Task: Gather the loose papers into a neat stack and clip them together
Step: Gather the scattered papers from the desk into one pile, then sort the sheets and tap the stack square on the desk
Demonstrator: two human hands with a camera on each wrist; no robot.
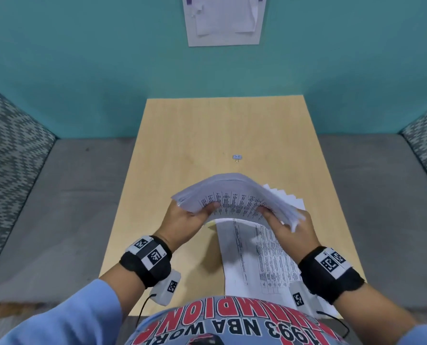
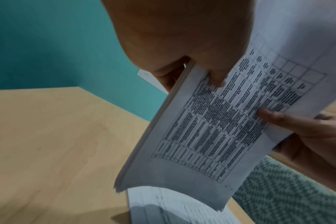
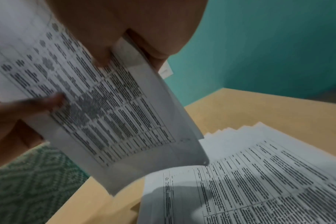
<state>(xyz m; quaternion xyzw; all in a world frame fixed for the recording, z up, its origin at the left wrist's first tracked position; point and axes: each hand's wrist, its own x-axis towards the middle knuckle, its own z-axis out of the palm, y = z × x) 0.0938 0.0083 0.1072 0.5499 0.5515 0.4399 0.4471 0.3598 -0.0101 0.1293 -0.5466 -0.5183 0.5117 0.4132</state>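
Both forearms reach forward toward twelve o'clock, black bands on the wrists. The left hand [image 1: 186, 220] pinches the paper bundle [image 1: 234, 195] at its nine o'clock edge, thumb on top. The right hand [image 1: 290, 227] grips its three o'clock edge likewise

Your shirt [image 1: 232, 324] carries red and black lettering, upside down in the head view: "AMPION", "993 NBA WOR". Your wristbands [image 1: 147, 255] bear square coded markers. The table print on your papers [image 1: 234, 200] is too blurred to read.
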